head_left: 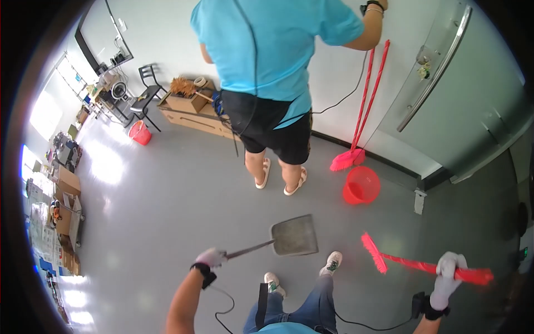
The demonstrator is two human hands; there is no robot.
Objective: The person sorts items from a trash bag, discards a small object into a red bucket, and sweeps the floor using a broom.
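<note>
Floor (pixel 183 189): smooth grey, semi-gloss, w/ patches of glare. Co-worker (pixel 261 72) stands ahead, back turned. Broom (pixel 410 262): straight red shaft, spiral pattern, narrow pink bristle head; held out on R side, head pointing inward. Dustpan (pixel 295 236): flat, squarish grey scoop, scuffed, metal-like, thin dark shaft; out front, to R of L hand (pixel 211 257); floor contact can't be confirmed. Bucket (pixel 361 186): round, red, open-topped, plastic-looking, beyond broom. R hand (pixel 448 273), white-gloved: fingers wrapped round broom shaft. L hand, likewise gloved: gripping end of dustpan shaft.
</note>
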